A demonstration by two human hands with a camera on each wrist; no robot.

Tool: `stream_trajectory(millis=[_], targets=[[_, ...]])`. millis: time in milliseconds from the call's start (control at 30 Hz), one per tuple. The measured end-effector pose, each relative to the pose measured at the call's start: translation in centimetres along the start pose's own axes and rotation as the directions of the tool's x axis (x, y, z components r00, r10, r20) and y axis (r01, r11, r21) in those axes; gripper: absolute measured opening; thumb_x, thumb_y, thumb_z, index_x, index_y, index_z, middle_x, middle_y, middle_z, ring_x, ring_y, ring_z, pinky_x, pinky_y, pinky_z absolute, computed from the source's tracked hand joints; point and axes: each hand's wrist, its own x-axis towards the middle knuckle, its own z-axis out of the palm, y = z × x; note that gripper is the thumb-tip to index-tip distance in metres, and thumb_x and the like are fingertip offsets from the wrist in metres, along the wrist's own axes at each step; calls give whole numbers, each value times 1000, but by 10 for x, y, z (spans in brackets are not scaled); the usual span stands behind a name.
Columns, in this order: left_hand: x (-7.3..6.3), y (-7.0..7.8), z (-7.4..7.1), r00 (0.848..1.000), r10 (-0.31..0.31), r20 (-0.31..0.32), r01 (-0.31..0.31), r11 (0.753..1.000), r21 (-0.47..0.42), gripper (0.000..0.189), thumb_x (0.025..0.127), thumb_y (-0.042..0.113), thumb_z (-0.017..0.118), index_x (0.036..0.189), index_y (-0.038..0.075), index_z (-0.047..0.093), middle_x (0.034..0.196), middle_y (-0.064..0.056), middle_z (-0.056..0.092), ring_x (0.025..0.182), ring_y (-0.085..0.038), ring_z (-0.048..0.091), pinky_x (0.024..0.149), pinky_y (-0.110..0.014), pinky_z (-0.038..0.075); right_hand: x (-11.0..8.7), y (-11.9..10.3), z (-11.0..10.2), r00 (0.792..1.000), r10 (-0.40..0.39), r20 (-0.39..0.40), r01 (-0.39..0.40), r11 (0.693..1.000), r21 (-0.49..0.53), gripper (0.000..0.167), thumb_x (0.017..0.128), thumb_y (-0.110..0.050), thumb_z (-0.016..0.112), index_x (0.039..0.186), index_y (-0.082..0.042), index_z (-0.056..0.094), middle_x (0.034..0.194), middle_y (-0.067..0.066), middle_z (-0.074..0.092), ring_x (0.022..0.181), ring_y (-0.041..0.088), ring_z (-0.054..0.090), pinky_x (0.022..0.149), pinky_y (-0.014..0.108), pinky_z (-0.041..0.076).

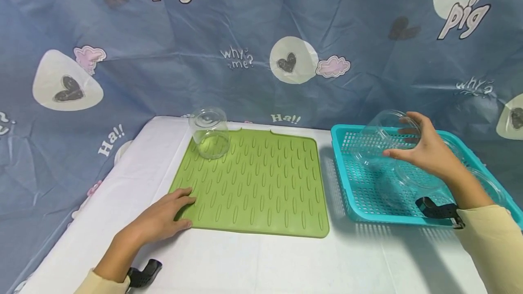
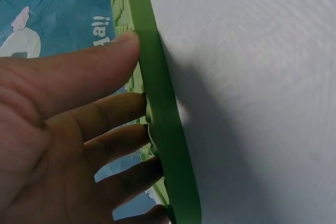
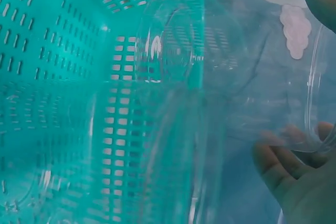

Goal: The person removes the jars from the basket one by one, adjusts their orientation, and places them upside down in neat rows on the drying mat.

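Observation:
My right hand (image 1: 429,149) grips a clear plastic tub (image 1: 377,137) by its rim, thumb on one side and fingers on the other. The tub is tilted over the turquoise basket (image 1: 347,194), and in the right wrist view its clear wall (image 3: 262,77) spans from the fingers toward the basket. Other clear tubs (image 1: 421,173) lie in the basket beneath. My left hand (image 1: 159,217) rests at the near left corner of the green ribbed mat (image 1: 257,185), fingers spread and touching its edge. A second clear tub (image 1: 210,135) stands upside down on the mat's far left corner.
A white cloth (image 1: 253,262) covers the table under mat and basket. Behind them hangs a blue printed curtain (image 1: 245,90). Black wrist straps with cameras (image 1: 437,208) sit on both forearms.

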Motion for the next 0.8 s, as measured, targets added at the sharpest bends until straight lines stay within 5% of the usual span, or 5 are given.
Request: stream_trajectory(millis=[300, 533, 700, 800], targets=[[-1, 0, 1, 1000, 2, -13, -2, 1000, -7, 58, 85, 24, 76, 134, -1, 58, 150, -22, 44, 137, -49, 42, 109, -63, 40, 0, -12, -7, 999, -7, -50, 8, 1000, 23, 120, 81, -20, 83, 159, -14, -7, 158, 26, 30, 134, 52, 39, 100, 56, 44], [-1, 0, 1, 1000, -8, -13, 8, 1000, -12, 57, 86, 23, 74, 135, -1, 57, 152, -22, 43, 139, -49, 40, 110, -63, 39, 1, -19, -12, 998, -14, -53, 14, 1000, 1, 118, 79, -25, 85, 160, -10, 0, 157, 27, 32, 132, 55, 40, 98, 68, 40], [1, 1, -1, 1000, -6, -5, 6, 1000, -14, 57, 86, 23, 75, 136, 0, 57, 152, -22, 43, 139, -48, 40, 110, -63, 40, 0, -21, -14, 997, -39, -74, 38, 999, -6, 116, 78, -22, 86, 160, -18, 4, 156, 26, 35, 133, 52, 40, 98, 65, 39], [0, 0, -1, 1000, -2, 1, 2, 1000, -7, 58, 86, 24, 75, 135, 0, 57, 152, -22, 43, 138, -49, 41, 109, -63, 41, 0, -24, -13, 994, -54, -90, 54, 999, -6, 117, 78, -21, 86, 160, -25, 3, 156, 24, 36, 134, 46, 40, 102, 37, 42]])
